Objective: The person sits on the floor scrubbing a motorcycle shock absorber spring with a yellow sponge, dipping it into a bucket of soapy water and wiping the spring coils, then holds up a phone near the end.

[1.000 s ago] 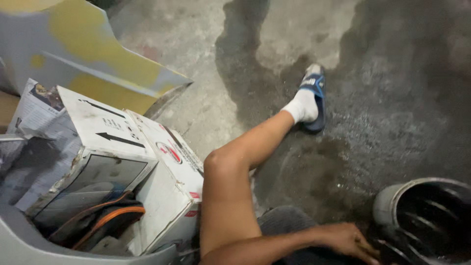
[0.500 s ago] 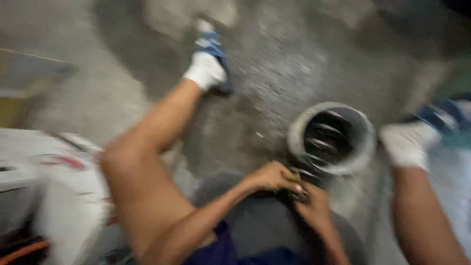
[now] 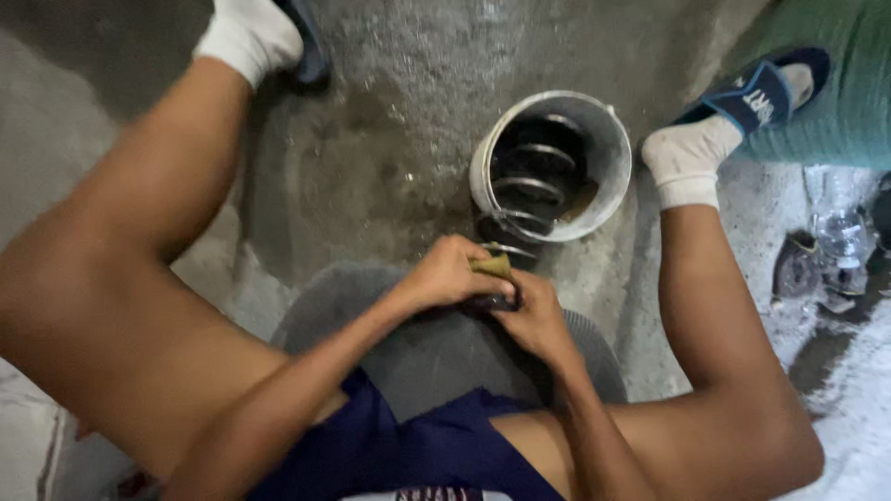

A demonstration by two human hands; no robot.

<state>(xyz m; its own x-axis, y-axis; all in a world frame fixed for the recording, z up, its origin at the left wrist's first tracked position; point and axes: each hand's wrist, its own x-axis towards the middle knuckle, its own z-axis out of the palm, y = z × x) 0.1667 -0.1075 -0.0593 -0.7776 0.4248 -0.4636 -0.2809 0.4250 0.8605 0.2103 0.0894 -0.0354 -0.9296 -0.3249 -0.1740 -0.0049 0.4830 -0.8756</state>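
On the wet concrete floor (image 3: 390,158) between my legs, my left hand (image 3: 450,278) presses a small pad (image 3: 492,267) onto a dark part that my right hand (image 3: 536,320) grips, just beside the bucket (image 3: 613,139) of coil springs (image 3: 538,181); I judge I'm mid-rub, needing a firmer hold next.

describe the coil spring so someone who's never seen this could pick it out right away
On the grey concrete floor between the person's two legs stands a pale bucket. The coil spring sticks out of it toward the left hand and right hand. It is the only looped metal spiral there.
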